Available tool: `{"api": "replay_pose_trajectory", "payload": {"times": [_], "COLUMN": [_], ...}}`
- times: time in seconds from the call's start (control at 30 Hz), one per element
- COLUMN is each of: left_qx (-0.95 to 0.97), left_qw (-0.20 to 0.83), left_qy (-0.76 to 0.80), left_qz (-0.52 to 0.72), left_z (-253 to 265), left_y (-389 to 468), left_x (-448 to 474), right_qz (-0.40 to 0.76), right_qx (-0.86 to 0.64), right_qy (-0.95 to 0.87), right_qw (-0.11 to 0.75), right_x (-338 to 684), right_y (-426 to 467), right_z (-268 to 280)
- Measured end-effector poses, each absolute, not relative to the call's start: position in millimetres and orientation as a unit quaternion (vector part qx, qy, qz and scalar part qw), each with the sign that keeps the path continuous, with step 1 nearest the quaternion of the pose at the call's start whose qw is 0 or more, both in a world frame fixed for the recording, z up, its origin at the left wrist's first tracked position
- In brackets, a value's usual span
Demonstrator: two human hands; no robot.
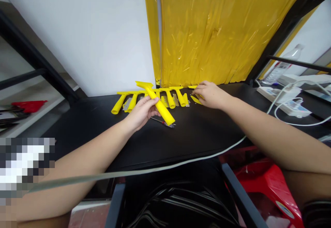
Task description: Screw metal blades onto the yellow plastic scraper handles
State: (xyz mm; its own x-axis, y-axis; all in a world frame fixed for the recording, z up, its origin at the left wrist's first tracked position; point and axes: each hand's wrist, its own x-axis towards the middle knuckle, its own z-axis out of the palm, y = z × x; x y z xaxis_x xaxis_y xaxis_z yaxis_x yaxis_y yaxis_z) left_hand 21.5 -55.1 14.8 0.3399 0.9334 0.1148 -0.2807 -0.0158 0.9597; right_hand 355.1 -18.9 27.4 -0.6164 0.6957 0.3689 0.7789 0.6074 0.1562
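My left hand (144,113) is closed around a yellow plastic scraper-like handle (162,110), a hollow tube with a flat crosspiece at its top. It holds the handle tilted above the black tabletop, crosspiece toward the wall. Behind it stands a row of similar yellow handles (170,100), with small grey flat pieces (176,100) between them. At the row's right end, my right hand (207,94) reaches down with bent, slightly parted fingers over loose yellow pieces (196,100). Its fingertips are partly hidden, and I see nothing lifted in them.
A thin tool with a red part (165,122) lies below my left hand. White power strips (292,105) with cables and a clear bottle (284,62) stand at the right. A pale cable (181,165) hangs across the front edge. Black frame posts (57,80) flank the table.
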Motion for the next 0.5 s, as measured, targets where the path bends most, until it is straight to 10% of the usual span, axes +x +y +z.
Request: {"api": "replay_pose_trajectory", "payload": {"times": [0.5], "left_qx": [0.524], "left_qw": [0.631], "left_qy": [0.315], "left_qz": [0.478], "left_z": [11.7], "left_y": [-53.9], "left_x": [20.7], "right_qz": [-0.133], "right_qx": [-0.449], "right_qy": [-0.883], "right_qw": [0.044], "right_x": [385.1], "right_y": [4.2], "right_z": [-3.8]}}
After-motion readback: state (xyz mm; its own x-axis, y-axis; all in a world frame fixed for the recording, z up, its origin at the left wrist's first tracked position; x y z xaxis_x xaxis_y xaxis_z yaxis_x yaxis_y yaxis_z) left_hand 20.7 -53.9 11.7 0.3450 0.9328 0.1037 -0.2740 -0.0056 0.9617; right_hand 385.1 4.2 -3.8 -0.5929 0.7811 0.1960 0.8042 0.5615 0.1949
